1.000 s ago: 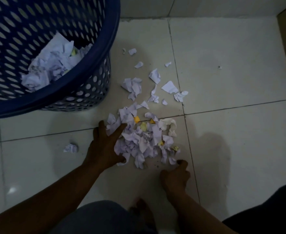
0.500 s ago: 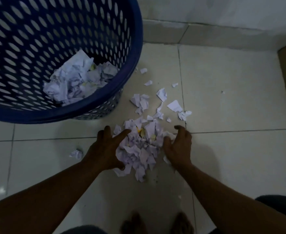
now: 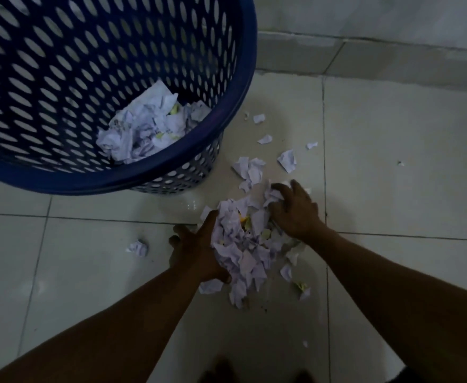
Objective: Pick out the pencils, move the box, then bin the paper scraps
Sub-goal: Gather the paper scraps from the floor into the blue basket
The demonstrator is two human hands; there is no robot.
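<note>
Grip of right hand [image 3: 295, 211] curled into crumpled white paper scraps [image 3: 243, 250] (some yellow), left hand [image 3: 196, 252] flat against the pile.

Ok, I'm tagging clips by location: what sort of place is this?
Probably an indoor room, beside a wall: glossy pale floor tiles, a tiled wall skirting, and a perforated dark blue plastic basket holding crumpled white paper scraps.
</note>
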